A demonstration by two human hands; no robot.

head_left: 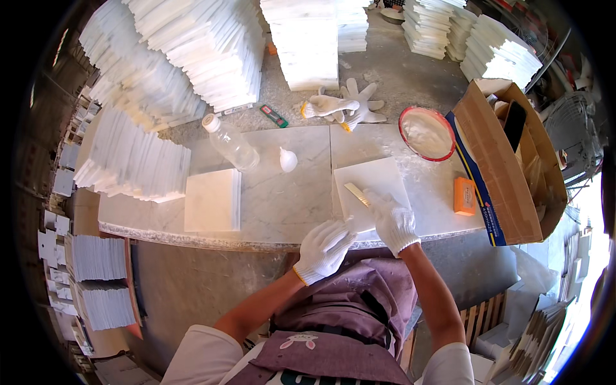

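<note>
A square white marble tile (369, 183) lies slightly turned on the stone-topped table in front of me. My right hand (393, 221), in a white knitted glove, is over the tile's right part. Its fingers close on a small flat cream-coloured strip (357, 194), which rests on or just above the tile; its exact kind cannot be made out. At the tile's lower left corner is my left hand (326, 247), gloved too, with fingers stretched out and fingertips touching or close to the edge. Left of it a short stack of square tiles (212, 200) sits on the table.
Tall tile stacks (301, 45) line the far side and left. A clear bottle (232, 142), a small white bulb-shaped item (287, 160), a green-red tool (274, 116), spare gloves (362, 102), a red-rimmed bowl of white powder (427, 133), an orange box (464, 196) and an open carton (507, 173) surround the workspace.
</note>
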